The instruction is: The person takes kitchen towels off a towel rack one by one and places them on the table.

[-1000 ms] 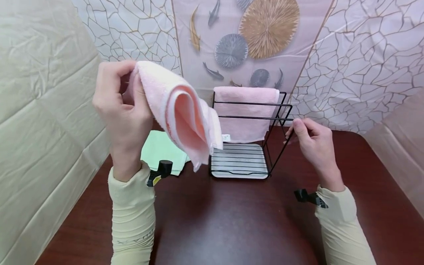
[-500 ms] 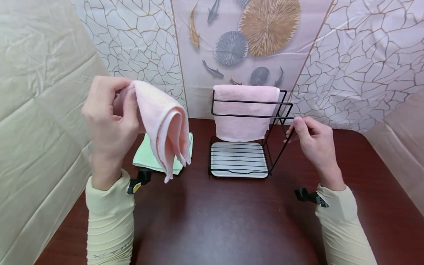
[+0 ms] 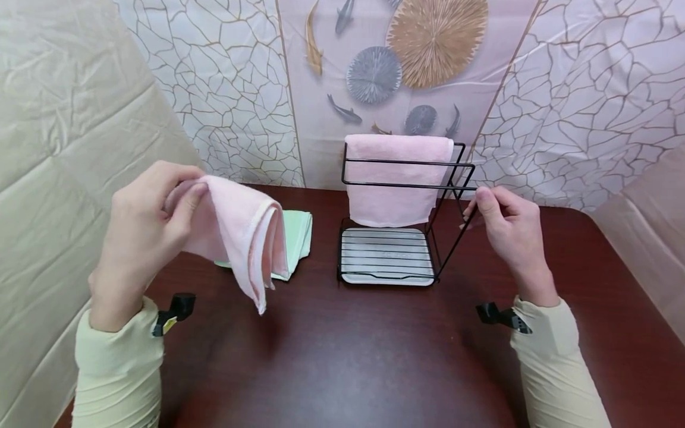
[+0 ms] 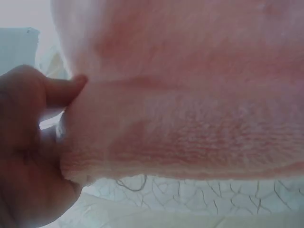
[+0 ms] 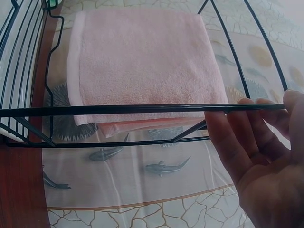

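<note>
Pink towel (image 3: pixel 241 220) droops from the left hand (image 3: pixel 140 232), loose corner down

The left hand pinches the towel's upper edge between thumb and fingers, near the table's left side and above a folded green cloth (image 3: pixel 298 232), which it partly hides. From the grip, the towel's long axis slants rightward and down; its stacked folds end in a corner pointing at the table (image 3: pixel 374 356). In the left wrist view, the hem runs nearly level. The right hand (image 3: pixel 514 238) has thumb and fingers closed on the front corner of a black wire rack (image 3: pixel 396 185). Another pink towel (image 3: pixel 393 208) drapes over the rack's rear bar, hanging straight down above a white tray (image 3: pixel 387 282).
</note>
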Demonstrator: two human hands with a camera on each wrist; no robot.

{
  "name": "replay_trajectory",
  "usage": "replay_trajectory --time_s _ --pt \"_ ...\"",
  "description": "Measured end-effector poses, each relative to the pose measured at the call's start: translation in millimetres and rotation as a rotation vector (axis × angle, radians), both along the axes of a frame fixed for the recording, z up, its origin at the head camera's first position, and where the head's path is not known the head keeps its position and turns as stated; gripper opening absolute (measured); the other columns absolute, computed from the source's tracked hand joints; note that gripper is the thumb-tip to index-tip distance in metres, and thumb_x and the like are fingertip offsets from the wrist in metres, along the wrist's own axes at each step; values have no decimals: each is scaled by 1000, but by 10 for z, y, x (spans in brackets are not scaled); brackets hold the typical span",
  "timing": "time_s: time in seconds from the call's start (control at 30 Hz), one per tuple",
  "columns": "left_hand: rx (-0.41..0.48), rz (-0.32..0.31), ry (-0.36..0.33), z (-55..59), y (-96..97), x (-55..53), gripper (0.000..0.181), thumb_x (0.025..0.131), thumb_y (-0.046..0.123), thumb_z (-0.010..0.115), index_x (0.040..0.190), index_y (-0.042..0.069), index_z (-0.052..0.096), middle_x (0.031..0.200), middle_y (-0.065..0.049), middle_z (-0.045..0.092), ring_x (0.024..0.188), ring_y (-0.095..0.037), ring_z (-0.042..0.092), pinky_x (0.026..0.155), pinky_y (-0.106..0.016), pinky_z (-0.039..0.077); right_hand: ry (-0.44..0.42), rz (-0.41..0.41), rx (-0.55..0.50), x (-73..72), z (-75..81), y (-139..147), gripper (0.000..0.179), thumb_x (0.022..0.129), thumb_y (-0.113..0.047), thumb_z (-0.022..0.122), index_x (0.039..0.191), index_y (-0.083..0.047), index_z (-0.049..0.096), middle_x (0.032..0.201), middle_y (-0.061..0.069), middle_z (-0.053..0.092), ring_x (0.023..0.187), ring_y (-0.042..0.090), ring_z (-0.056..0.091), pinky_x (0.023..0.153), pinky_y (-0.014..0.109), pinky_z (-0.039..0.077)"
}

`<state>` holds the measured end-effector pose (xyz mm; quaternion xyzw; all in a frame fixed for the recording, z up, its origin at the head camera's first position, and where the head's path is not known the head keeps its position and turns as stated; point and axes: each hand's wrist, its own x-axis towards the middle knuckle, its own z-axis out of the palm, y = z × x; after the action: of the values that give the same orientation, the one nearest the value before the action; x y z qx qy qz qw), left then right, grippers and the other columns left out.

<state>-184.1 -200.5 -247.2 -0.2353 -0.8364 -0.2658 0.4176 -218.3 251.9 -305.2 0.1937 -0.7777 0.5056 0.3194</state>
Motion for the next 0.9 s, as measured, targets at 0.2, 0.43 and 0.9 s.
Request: replay_trajectory --time_s 0.2,0.43,0.9 --pt "-113 -21 -56 -124 -231 63 18 84 -2 73 101 3 71 88 -8 68 77 0 43 74 -11 32 -1 -17 15 -84 -94 63 31 99 -8 55 78 13 64 69 -15 65 58 -1 62 60 14 49" --pt "-205 -68 -162 -236 -561 213 24 79 -5 75 97 12 72 81 7 64 71 10 43 69 -10 35 21 -13 28 -157 -135 70 31 99 -11 56 76 6 67 67 2 66 57 8 63 59 18 51" --pt "-478 -148 -665 -559 -1259 -153 23 92 11 68 93 34 67 84 21 62 77 5 53 71 -13 40 22 -21 -29 -144 -170 85 29 97 -5 58 76 14 65 68 -10 67 61 0 62 61 14 50"
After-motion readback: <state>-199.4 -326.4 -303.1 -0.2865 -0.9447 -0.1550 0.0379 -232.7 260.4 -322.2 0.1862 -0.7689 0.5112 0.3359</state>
